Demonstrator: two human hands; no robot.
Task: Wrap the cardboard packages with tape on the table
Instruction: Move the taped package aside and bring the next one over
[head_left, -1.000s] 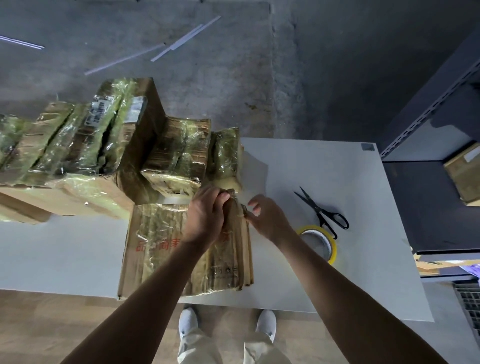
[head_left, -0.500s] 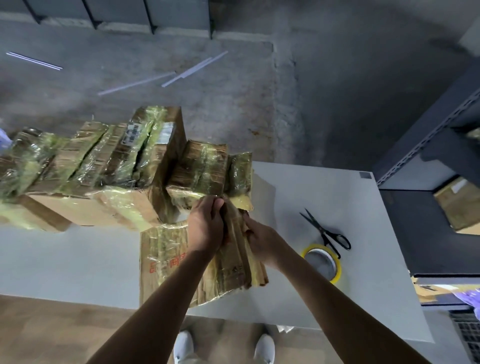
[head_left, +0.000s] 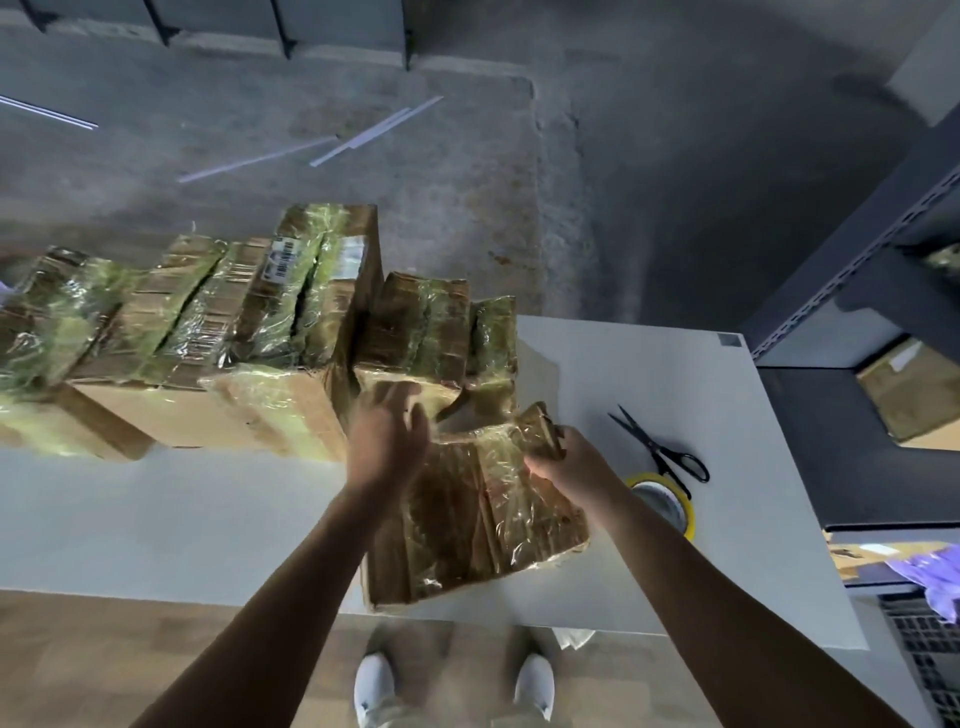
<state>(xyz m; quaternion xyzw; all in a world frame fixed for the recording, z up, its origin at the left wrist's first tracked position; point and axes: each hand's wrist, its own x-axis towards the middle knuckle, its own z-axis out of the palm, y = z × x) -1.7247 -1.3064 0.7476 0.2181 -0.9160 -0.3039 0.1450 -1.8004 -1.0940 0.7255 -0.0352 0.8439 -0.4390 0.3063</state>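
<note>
Here, on the white worktop (head_left: 156, 519) beside the concrete floor (head_left: 519, 208), your right hand (head_left: 569, 465) grips the taped package (head_left: 478, 530) while your left hand (head_left: 387, 441) hovers, fingers spread.

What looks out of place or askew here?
The package lies skewed to the table edge, its film wrinkled; the right hand grips its crumpled far corner. Loose white strips lie scattered on the floor.
</note>
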